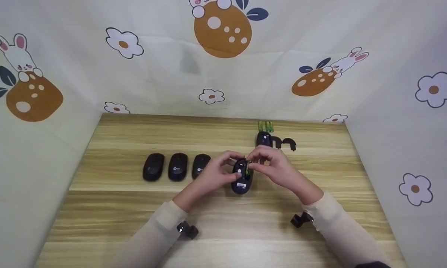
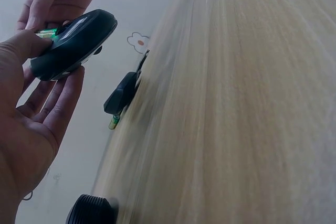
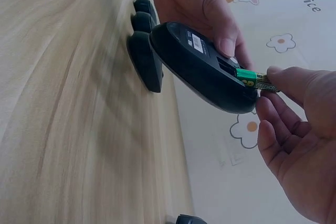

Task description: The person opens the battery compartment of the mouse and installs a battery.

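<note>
My left hand holds a black computer mouse above the table, its underside facing up and its battery bay uncovered. The thumb lies on the underside, and the other fingers support the shell from below. A green battery sits tilted in the bay, one end inside and the other sticking out past the mouse's edge. With thumb and fingertips, my right hand pinches the battery's outer end. In the left wrist view, the mouse hides most of the battery.
Three black mice stand in a row on the left, the rightmost partly behind my left hand. Beyond my right hand lie an overturned mouse, two dark curved covers and several green batteries. Patterned cloth walls border the wooden table.
</note>
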A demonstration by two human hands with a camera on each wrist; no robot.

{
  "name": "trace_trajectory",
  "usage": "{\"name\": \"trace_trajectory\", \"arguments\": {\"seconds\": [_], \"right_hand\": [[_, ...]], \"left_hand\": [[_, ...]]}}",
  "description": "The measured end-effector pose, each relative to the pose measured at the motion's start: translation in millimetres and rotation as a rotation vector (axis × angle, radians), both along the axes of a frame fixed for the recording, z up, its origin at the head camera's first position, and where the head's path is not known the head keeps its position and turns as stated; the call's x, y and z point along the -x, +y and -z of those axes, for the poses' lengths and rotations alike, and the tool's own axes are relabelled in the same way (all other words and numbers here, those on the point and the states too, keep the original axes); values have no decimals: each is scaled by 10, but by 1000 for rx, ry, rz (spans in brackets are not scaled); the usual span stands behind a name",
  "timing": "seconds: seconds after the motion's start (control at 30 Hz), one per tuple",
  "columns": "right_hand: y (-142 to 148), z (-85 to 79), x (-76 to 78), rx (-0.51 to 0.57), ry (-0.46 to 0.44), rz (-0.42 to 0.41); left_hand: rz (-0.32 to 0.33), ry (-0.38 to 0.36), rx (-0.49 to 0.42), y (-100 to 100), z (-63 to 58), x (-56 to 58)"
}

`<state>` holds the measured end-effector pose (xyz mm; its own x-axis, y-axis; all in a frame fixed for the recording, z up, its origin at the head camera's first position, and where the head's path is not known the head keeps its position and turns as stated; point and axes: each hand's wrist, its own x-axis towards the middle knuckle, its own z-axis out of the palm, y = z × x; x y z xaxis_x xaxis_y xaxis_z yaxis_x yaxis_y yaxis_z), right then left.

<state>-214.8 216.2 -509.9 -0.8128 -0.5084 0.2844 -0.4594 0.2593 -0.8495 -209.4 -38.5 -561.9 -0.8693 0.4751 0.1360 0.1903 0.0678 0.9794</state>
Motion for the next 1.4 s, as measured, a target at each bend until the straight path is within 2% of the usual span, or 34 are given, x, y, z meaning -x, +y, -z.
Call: {"name": "trace_trajectory", "arguments": {"seconds": [0.4,0.8,0.87,1.1,1.4], "right_hand": [[9,19,-57,-39,-29,7],[17,108,-66,-38,3,34],[6,120,-71,-13,-31,37],[-39,121,-102,73,-239,65],[-74,92,-98,83,-352,95]], "left_hand": [[-6,30,10,30,-19,-11],[-22,56,-14,32,-16,7],[-26,61,-23,33,-16,10],[-42,86,-28,36,-16,7],[-49,102,-76,53,-22,-19]]}}
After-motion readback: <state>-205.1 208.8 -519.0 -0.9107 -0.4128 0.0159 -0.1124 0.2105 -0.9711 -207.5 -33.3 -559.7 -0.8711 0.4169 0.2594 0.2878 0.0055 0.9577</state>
